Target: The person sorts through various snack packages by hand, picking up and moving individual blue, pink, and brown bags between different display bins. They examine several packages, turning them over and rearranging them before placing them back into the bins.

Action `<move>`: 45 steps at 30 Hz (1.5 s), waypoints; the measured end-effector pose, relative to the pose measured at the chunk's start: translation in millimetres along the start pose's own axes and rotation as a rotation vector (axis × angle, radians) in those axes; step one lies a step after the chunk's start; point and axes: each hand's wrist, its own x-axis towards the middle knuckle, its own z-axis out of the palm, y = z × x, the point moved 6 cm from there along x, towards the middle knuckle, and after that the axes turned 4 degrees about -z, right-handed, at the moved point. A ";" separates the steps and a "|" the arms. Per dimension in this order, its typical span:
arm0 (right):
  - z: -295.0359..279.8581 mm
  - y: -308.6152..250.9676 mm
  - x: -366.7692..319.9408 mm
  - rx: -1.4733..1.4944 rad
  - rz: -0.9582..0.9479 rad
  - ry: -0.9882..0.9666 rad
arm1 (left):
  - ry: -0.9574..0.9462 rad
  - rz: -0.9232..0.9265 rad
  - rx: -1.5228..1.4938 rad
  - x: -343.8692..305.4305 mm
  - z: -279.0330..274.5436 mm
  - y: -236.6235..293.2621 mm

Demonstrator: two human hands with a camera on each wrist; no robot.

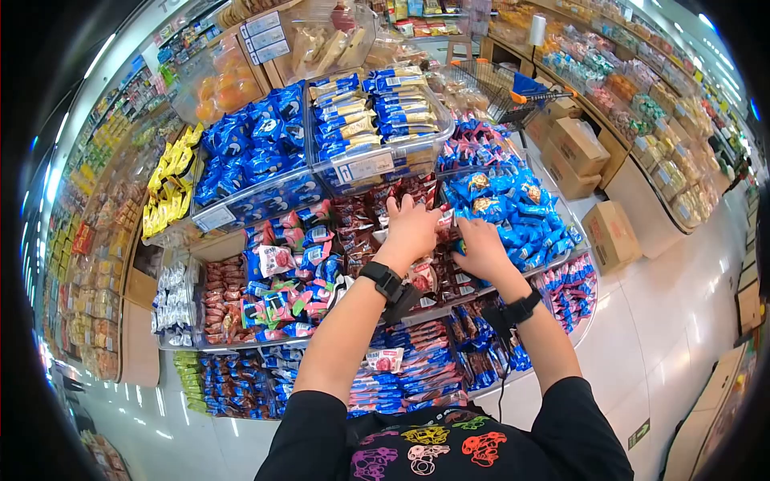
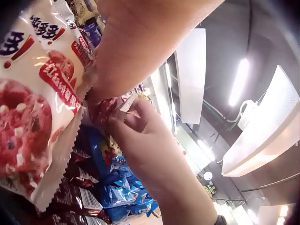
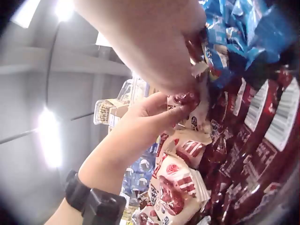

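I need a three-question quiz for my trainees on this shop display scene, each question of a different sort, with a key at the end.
1. Multiple choice: the left hand and the right hand meet over packets of which colour? A yellow; B dark red; C orange.
2. True or false: the cardboard boxes stand on the person's left.
3. Fill in: both hands pinch one small packet whose wrapper is ____.

Key
1. B: the dark red packets in the middle bin.
2. False: they stand on the person's right, by the display.
3. Red.
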 end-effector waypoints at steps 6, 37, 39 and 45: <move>-11.9 13.5 -5.3 -0.203 0.000 -0.027 | -0.128 0.013 0.095 2.8 -5.4 9.3; 14.5 33.2 79.6 0.426 -0.052 -0.047 | 0.190 0.035 -0.008 -3.1 10.6 -0.8; 9.3 25.1 67.9 0.255 -0.080 -0.028 | 0.176 0.005 -0.050 -5.0 13.7 -5.4; -5.9 3.5 42.2 0.123 -0.134 0.230 | 0.313 -0.054 -0.198 -39.5 -53.4 -29.6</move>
